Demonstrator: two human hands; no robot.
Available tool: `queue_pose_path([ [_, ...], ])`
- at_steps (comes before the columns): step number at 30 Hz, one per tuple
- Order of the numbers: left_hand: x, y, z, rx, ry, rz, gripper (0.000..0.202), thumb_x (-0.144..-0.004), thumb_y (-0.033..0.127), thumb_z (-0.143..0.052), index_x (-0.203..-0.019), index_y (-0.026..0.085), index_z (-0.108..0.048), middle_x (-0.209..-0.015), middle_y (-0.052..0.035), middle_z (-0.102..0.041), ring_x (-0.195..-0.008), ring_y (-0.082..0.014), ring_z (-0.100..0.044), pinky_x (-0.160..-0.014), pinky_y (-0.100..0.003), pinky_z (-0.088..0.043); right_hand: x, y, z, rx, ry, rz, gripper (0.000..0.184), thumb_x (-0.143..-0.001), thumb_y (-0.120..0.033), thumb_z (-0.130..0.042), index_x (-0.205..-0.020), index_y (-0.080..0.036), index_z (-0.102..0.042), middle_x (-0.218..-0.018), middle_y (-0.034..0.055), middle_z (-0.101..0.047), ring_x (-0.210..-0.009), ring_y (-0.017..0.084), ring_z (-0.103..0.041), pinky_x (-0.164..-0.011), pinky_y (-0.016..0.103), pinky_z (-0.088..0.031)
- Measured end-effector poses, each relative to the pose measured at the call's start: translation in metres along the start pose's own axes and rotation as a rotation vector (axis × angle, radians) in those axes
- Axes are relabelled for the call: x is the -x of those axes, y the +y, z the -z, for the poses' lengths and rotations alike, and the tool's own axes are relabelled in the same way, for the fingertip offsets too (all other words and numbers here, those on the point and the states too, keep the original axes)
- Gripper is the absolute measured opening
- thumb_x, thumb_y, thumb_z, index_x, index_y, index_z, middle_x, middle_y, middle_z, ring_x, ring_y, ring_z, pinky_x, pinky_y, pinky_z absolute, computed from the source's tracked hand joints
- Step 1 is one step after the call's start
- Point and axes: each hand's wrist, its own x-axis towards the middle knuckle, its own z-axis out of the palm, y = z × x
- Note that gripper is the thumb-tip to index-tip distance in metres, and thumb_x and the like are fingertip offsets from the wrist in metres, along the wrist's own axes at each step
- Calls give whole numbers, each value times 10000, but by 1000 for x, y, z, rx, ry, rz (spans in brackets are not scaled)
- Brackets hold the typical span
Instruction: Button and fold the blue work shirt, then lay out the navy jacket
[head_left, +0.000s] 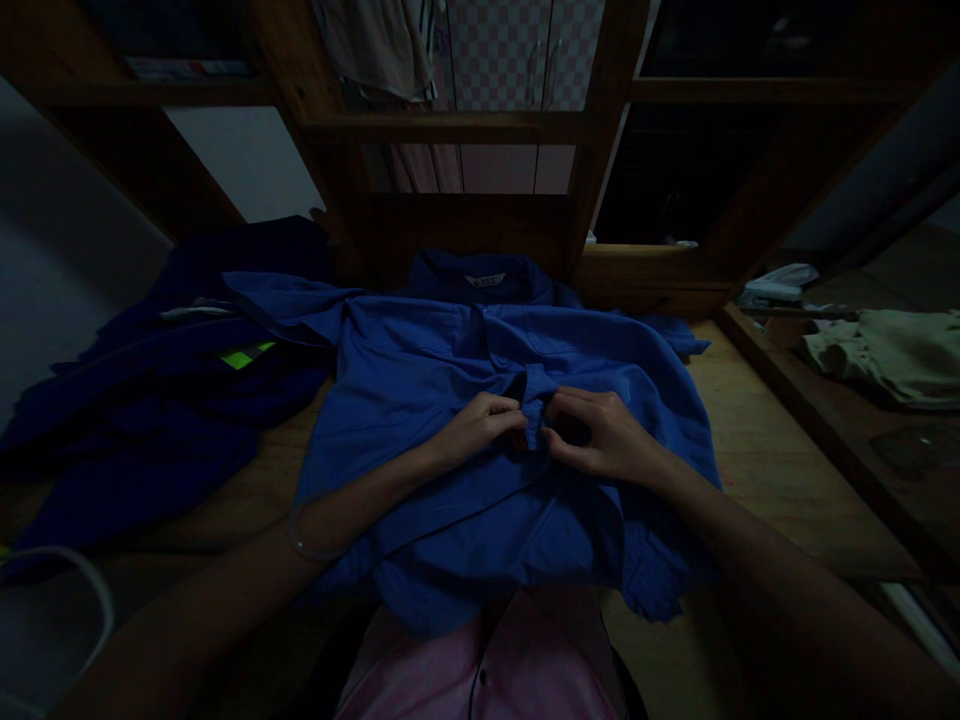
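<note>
A blue long-sleeved shirt [420, 360] lies spread on the wooden table, its collar with a white label [485, 281] at the far side. My left hand [487, 425] is closed on the edge of its front, near the middle. Just beside it, my right hand [592, 430] pinches the same strip of cloth between thumb and fingers. The piece between the two hands is raised and bunched a little. Any button there is too dark to make out.
Dark blue clothing [150, 400] with a yellow-green patch is heaped on the left. The wooden table [787, 450] runs out to the right, with light folded cloth [892, 355] beyond its raised edge. A wooden frame [450, 127] with openings stands behind the shirt.
</note>
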Motion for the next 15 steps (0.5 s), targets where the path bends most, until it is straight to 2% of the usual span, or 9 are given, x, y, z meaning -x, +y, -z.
queue_pose_path([
  [4, -2, -4, 1, 83, -23, 16, 240, -762, 300, -535, -670, 95, -619, -693, -68, -628, -675, -150, -587, -686, -240, -451, 0, -1, 1, -5, -3, 12, 89, -870, -227, -548, -826, -160, -510, -752, 8, -497, -616, 132, -458, -567, 238, -301],
  [10, -4, -9, 3, 112, -34, 8, 224, -779, 277, -517, -683, 93, -602, -707, -65, -625, -671, -141, -584, -676, -229, -453, -1, -1, 2, -16, -22, 18, 78, -875, -218, -545, -837, -159, -511, -767, 5, -493, -632, 130, -458, -577, 240, -303],
  [15, -4, -10, 4, 140, -67, -14, 245, -805, 279, -484, -711, 84, -601, -717, -80, -627, -683, -157, -596, -701, -258, -465, -1, -1, 2, -23, -24, 23, 89, -880, -219, -538, -825, -158, -503, -754, 2, -481, -623, 128, -452, -573, 241, -300],
])
